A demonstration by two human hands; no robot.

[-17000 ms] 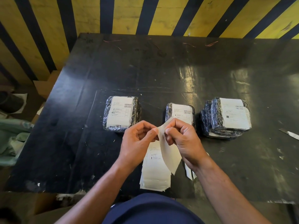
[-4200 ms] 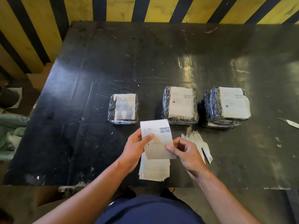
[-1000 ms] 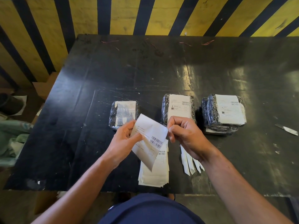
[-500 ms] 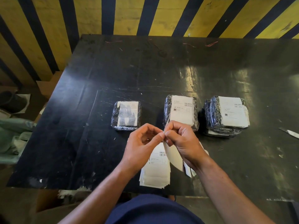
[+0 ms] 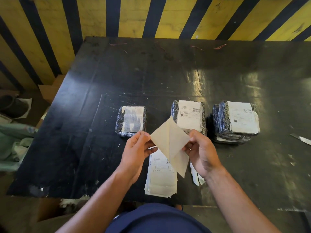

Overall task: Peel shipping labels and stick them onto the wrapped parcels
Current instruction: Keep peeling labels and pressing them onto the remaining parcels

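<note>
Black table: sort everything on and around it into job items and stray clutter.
Job: label sheet pinched by left hand and right hand; label stack; three wrapped parcels; peeled backing strips.

Lying about: blade; red wire scraps; cardboard box; green cloth.

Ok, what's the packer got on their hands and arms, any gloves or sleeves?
No gloves: the left hand and right hand are bare, and both forearms are uncovered up to the frame edge. No watch, rings or bands show. The only clothing visible is a dark navy garment at the bottom.
</note>
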